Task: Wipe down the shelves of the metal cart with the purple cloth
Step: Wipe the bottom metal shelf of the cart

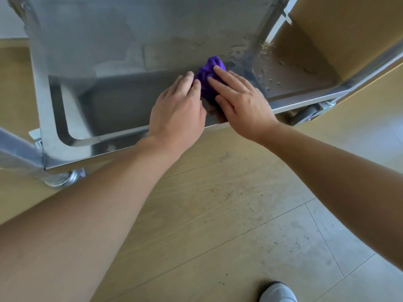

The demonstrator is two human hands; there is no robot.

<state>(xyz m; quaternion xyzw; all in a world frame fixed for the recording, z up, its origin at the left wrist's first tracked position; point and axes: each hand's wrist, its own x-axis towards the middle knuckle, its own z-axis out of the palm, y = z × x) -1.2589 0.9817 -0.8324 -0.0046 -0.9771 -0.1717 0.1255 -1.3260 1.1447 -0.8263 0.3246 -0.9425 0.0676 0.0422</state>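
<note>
Head view: both hands flat at the cloth

Bunched cloth (pixel 209 73) lies on the cart's shelf (pixel 109 105), near the front edge. Right hand (pixel 242 99) presses straight fingers on top of it; left hand (pixel 176 107) touches its left side. Neither grip is curled round it. Droplets (pixel 269 81) sit just to its right.

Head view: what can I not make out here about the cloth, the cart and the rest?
- Purple cloth: mostly covered by the left hand and right hand; its full size is hidden.
- Metal cart: cut off by the top edge; shelf count unknown.
- Caster on the right: mostly hidden under the cart.
- Shoe: cut off by the bottom edge.
</note>
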